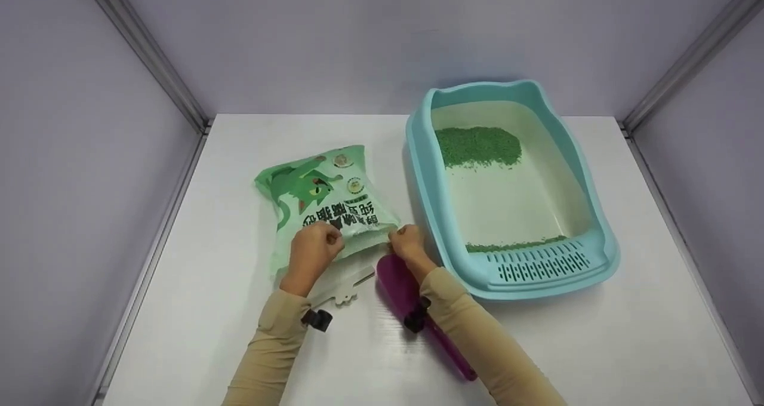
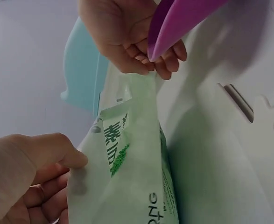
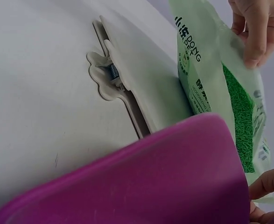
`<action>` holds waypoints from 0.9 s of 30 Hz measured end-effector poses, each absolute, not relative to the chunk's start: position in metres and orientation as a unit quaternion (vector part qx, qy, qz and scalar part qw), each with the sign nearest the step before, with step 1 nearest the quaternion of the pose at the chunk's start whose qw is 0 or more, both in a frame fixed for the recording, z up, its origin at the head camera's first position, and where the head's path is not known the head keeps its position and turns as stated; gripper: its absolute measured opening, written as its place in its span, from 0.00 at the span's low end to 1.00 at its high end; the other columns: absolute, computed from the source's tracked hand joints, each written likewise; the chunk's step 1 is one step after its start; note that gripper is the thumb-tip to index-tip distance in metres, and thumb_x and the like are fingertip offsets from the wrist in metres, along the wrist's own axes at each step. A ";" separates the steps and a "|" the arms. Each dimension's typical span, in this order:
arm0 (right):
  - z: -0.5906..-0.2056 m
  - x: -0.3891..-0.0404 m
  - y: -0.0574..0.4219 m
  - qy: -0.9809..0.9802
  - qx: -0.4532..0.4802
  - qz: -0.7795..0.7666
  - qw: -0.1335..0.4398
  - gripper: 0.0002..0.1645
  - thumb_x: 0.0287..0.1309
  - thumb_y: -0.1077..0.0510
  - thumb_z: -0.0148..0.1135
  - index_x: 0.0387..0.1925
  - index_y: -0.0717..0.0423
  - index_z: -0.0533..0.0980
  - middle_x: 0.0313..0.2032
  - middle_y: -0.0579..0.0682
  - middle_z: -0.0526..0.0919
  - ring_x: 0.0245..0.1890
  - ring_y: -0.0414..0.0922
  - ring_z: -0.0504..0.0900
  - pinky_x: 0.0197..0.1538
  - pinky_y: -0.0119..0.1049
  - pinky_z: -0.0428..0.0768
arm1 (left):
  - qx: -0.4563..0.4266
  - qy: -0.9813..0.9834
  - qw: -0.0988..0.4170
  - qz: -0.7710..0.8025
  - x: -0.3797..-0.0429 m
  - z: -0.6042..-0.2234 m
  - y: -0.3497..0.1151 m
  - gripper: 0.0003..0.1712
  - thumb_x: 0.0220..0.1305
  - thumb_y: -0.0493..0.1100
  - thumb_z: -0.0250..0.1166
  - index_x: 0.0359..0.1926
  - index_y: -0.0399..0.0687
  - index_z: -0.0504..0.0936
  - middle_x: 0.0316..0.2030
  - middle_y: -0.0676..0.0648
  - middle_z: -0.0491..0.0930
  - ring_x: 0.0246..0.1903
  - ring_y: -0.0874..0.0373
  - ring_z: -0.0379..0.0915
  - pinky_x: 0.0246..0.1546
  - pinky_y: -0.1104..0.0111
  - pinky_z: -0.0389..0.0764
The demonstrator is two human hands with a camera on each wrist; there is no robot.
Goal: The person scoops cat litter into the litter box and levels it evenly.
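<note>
A light green bag of cat litter, printed with a green cat, lies on the table with its mouth toward me. My left hand pinches the edge of the mouth between thumb and fingers. At the opposite corner, the fingers of my right hand pinch the bag's rim. Green pellets show inside the parted opening in the right wrist view. Beneath my right wrist is a purple scoop, partly covered by the forearm. A white spring clip with a scalloped tab sits on the table before the bag.
To the right stands a blue litter box with a slotted front ledge. Green litter is heaped at its far left, and a thin strip lies along the front inside. Walls rise behind the table and at both sides.
</note>
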State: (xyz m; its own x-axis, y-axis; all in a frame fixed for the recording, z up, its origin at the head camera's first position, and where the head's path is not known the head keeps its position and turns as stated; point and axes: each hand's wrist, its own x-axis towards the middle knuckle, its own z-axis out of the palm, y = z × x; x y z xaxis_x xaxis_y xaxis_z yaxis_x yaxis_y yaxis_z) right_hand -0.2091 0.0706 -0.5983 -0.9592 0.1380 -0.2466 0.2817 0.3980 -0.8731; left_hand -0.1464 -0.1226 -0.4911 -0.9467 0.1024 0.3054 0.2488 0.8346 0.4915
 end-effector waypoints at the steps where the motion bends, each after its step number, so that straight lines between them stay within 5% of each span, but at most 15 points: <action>1: -0.607 -0.211 0.072 0.844 0.118 -0.520 0.061 0.18 0.48 0.64 0.51 0.07 0.51 0.66 0.11 0.48 0.78 0.13 0.40 0.73 0.18 0.32 0.73 | -0.098 -0.946 0.146 -0.273 -0.147 -0.489 -0.122 0.06 0.54 0.33 0.65 0.23 0.42 0.86 0.22 0.45 0.83 0.23 0.53 0.78 0.25 0.62 0.80; 3: -0.624 -0.217 0.075 0.856 0.113 -0.502 0.051 0.17 0.47 0.62 0.52 0.07 0.48 0.67 0.09 0.43 0.73 0.12 0.39 0.70 0.16 0.30 0.69 | -0.112 -0.942 0.165 -0.270 -0.148 -0.485 -0.122 0.06 0.55 0.33 0.65 0.24 0.41 0.86 0.23 0.45 0.83 0.23 0.54 0.78 0.25 0.62 0.80; 9: -0.535 -0.183 0.069 0.864 0.124 -0.477 0.104 0.17 0.58 0.65 0.55 0.17 0.51 0.64 0.19 0.46 0.72 0.22 0.41 0.71 0.25 0.26 0.67 | -0.150 -0.936 0.188 -0.257 -0.151 -0.475 -0.123 0.05 0.53 0.31 0.66 0.24 0.39 0.86 0.23 0.44 0.82 0.24 0.53 0.79 0.26 0.64 0.82; 17: -0.532 -0.179 0.070 0.906 0.064 -0.417 0.047 0.16 0.52 0.68 0.56 0.16 0.54 0.62 0.19 0.47 0.68 0.24 0.43 0.68 0.25 0.27 0.61 | -0.209 -0.941 0.212 -0.162 -0.152 -0.464 -0.126 0.05 0.51 0.29 0.67 0.22 0.39 0.84 0.20 0.45 0.79 0.22 0.53 0.77 0.24 0.64 0.80; 27: -0.527 -0.176 0.067 0.896 0.059 -0.438 0.055 0.16 0.50 0.69 0.55 0.15 0.53 0.62 0.19 0.49 0.71 0.24 0.44 0.70 0.25 0.26 0.63 | -0.242 -0.918 0.293 -0.111 -0.157 -0.456 -0.129 0.13 0.41 0.22 0.64 0.12 0.39 0.76 0.14 0.46 0.70 0.15 0.55 0.65 0.19 0.66 0.73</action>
